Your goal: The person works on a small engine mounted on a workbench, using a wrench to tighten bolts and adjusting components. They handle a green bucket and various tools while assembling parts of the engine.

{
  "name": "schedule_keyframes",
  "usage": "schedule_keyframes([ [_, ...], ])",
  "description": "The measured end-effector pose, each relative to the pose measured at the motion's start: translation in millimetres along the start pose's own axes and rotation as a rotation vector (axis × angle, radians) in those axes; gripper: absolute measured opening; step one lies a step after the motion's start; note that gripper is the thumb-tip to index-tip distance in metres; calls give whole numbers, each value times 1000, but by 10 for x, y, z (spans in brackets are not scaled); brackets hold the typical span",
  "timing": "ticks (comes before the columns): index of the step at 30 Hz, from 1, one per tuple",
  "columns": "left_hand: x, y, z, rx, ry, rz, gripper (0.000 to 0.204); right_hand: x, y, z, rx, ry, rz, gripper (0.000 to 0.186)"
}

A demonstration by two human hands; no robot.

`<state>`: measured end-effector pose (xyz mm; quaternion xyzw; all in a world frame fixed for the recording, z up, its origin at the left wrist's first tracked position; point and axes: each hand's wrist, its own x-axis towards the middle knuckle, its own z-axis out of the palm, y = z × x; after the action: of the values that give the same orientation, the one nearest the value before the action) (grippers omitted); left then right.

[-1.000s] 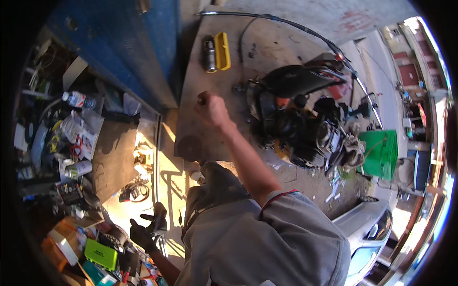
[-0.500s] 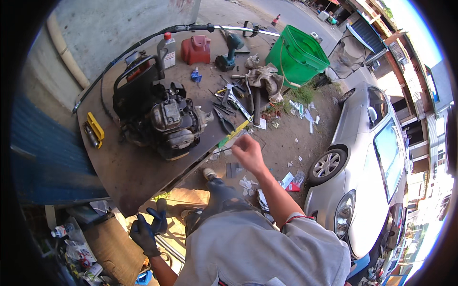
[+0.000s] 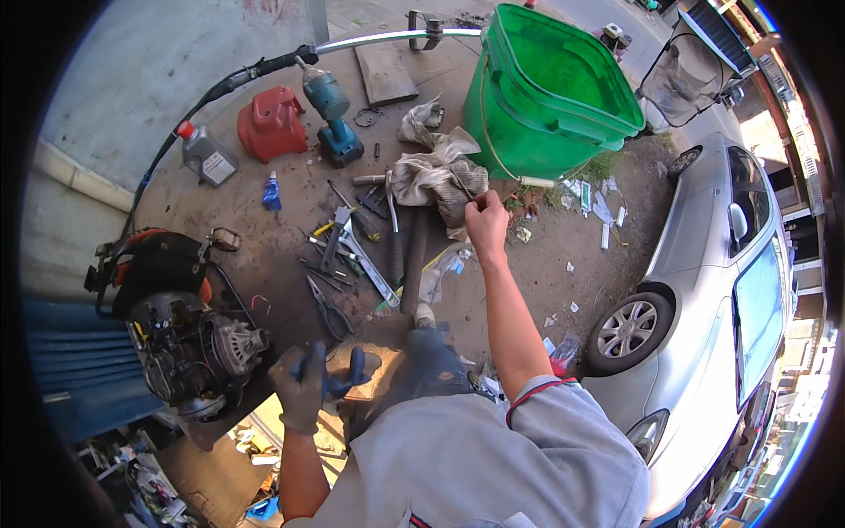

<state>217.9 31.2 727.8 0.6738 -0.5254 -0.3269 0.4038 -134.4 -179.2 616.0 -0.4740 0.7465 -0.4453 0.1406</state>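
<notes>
My bare right hand (image 3: 487, 222) is pinched closed at the edge of a dirty crumpled rag (image 3: 429, 183). A thin dark rod (image 3: 461, 187) runs from its fingers onto the cloth. My left hand (image 3: 301, 380) wears a dark glove and hangs by the near table edge. Its fingers are bent around what looks like a second, loose glove (image 3: 356, 368) in blue and grey. Close to it lie black-handled pliers (image 3: 330, 310). Under the rag's near side a hammer (image 3: 414, 260) lies beside a silver wrench (image 3: 374, 268). A greasy small engine (image 3: 189, 352) sits at the left.
A green bucket (image 3: 546, 110) stands at the far right of the table (image 3: 264, 216). Further left are a teal cordless drill (image 3: 332, 114), a red plastic cover (image 3: 271, 123) and a grey bottle (image 3: 208, 157). A silver car (image 3: 695, 290) is parked at the right, with litter on the ground.
My right hand has moved from the table's near edge up and right to the rag. My left hand has risen to the right. The view has shifted, putting the engine further left.
</notes>
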Motion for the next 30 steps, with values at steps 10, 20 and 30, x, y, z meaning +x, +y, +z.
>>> schedule_keyframes([
  [10, 2308, 801, 2840, 1008, -567, 254, 51, -309, 490, -128, -56, -325, 56, 8],
  [20, 2616, 642, 3109, 1146, -672, 122, 51, -595, 927, -897, 750, -183, 640, 8],
  [30, 2637, 561, 3096, 1113, -668, 84, 55, -793, 1222, -316, -67, -377, 8, 13],
])
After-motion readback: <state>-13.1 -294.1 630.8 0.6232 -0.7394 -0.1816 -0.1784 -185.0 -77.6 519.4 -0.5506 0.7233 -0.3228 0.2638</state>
